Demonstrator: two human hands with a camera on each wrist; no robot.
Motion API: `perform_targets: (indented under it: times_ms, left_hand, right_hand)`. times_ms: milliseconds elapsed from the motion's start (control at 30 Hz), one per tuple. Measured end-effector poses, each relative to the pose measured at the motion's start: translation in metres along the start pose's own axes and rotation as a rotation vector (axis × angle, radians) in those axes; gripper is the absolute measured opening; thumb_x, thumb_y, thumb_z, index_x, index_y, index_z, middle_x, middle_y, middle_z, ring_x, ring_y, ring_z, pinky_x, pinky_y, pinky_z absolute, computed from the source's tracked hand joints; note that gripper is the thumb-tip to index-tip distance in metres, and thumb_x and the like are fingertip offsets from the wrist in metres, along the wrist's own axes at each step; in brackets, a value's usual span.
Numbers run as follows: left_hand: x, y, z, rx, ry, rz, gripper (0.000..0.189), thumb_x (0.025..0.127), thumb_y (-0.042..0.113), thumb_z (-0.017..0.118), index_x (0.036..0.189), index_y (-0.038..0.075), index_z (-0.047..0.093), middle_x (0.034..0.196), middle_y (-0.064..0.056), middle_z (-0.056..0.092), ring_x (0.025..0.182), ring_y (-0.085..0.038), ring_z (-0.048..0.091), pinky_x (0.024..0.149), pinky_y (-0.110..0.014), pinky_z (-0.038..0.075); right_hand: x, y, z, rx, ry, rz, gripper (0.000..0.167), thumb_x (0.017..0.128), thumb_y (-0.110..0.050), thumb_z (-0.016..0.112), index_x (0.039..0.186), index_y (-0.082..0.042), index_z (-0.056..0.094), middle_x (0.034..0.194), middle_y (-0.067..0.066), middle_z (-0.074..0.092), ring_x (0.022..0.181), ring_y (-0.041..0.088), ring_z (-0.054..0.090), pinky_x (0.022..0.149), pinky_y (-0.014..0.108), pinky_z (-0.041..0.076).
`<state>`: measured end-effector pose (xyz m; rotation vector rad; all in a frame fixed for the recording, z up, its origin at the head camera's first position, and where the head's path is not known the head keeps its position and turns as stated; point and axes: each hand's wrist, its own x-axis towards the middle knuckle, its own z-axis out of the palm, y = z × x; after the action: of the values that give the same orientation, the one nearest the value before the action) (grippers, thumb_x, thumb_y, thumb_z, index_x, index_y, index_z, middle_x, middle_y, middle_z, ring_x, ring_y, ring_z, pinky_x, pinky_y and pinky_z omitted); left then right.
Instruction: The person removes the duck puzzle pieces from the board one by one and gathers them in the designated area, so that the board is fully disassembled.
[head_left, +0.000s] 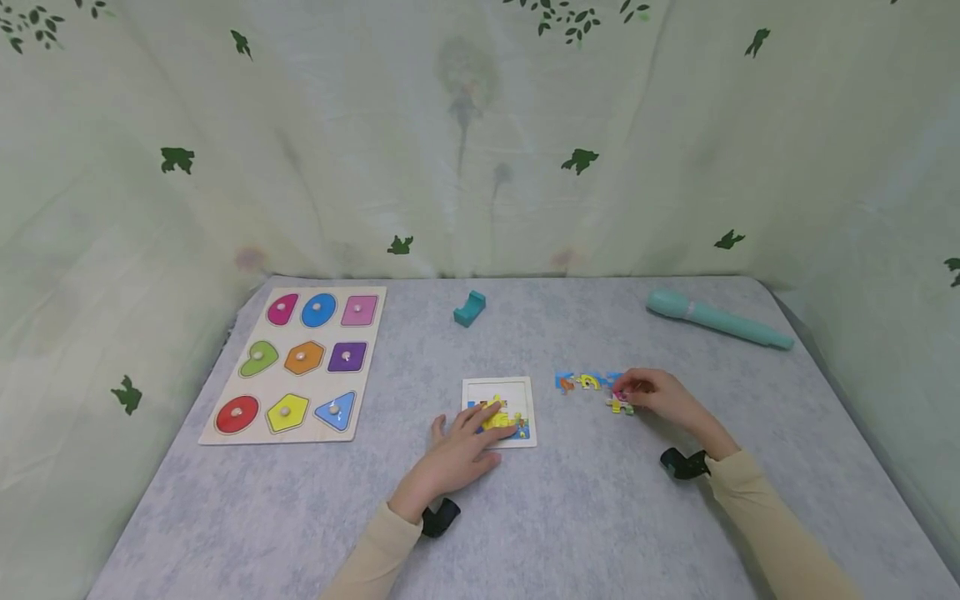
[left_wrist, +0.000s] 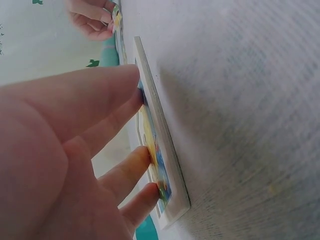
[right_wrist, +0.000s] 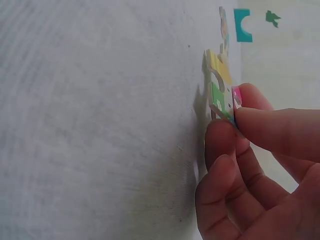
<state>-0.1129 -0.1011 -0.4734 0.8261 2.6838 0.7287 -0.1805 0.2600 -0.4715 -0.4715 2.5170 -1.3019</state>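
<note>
A small white-framed jigsaw puzzle [head_left: 498,384] lies near the middle of the table, its lower part filled with yellow and blue pieces. My left hand [head_left: 459,457] rests on it with fingers spread, the fingertips touching the pieces and the frame [left_wrist: 167,150] in the left wrist view. To the right, my right hand [head_left: 660,396] pinches a jigsaw piece [right_wrist: 220,90] with green, yellow and white parts between thumb and fingers, tilted just off the table. Beside that hand lie loose jigsaw pieces [head_left: 588,382] in a short row. The fingers partly cover the held piece.
At the left lies a wooden shape board [head_left: 288,406] with several knobbed coloured shapes. A teal U-shaped block [head_left: 470,309] stands at the back middle, and a teal wand-like stick [head_left: 723,322] lies at the back right. A patterned curtain [head_left: 480,200] hangs behind the table.
</note>
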Motion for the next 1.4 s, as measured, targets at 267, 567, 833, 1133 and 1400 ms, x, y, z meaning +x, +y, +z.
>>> perform_targets:
  times_ms: [267,567,833,1133,1400]
  left_hand:
    - [0.000,-0.001,0.002,0.015,0.015,0.007,0.042,0.097,0.025,0.057,0.139,0.021,0.053,0.155,-0.007,0.027,0.140,-0.035,0.020,0.096,-0.074,0.010]
    - [0.000,-0.003,0.002,0.007,0.016,0.006,0.043,0.097,0.026,0.057,0.139,0.022,0.053,0.155,-0.006,0.027,0.140,-0.034,0.020,0.097,-0.074,0.008]
    - [0.000,-0.005,0.003,0.016,0.033,0.029,0.042,0.097,0.026,0.058,0.138,0.021,0.054,0.152,-0.008,0.029,0.139,-0.035,0.021,0.096,-0.074,0.006]
    - [-0.006,-0.006,0.001,0.008,0.041,-0.001,0.042,0.096,0.024,0.058,0.139,0.023,0.054,0.151,-0.011,0.029,0.139,-0.034,0.023,0.099,-0.072,0.005]
    - [-0.014,-0.009,-0.004,-0.006,0.049,-0.024,0.040,0.096,0.023,0.058,0.136,0.021,0.056,0.152,-0.011,0.028,0.138,-0.034,0.024,0.098,-0.071,0.006]
  right_hand:
    - [0.001,-0.003,0.006,-0.110,0.023,-0.010,0.014,0.090,0.003,0.059,0.099,-0.003,0.068,0.093,0.007,0.062,0.078,0.019,0.052,0.064,0.029,0.045]
    - [0.001,-0.003,0.014,-0.272,0.050,-0.063,0.016,0.087,0.005,0.064,0.097,-0.007,0.068,0.091,0.005,0.056,0.078,0.018,0.052,0.068,0.035,0.045]
    - [0.000,-0.006,0.014,-0.309,0.056,-0.086,0.017,0.087,0.005,0.064,0.096,-0.008,0.067,0.088,0.002,0.055,0.077,0.016,0.051,0.067,0.034,0.044]
    - [0.023,-0.034,0.037,-0.144,0.017,-0.142,0.014,0.089,0.001,0.062,0.101,-0.004,0.066,0.088,0.004,0.059,0.079,0.018,0.055,0.069,0.034,0.047]
    - [0.054,-0.065,0.085,-0.104,-0.109,-0.200,0.018,0.088,0.004,0.060,0.103,-0.004,0.064,0.095,0.003,0.062,0.084,0.017,0.055,0.075,0.032,0.048]
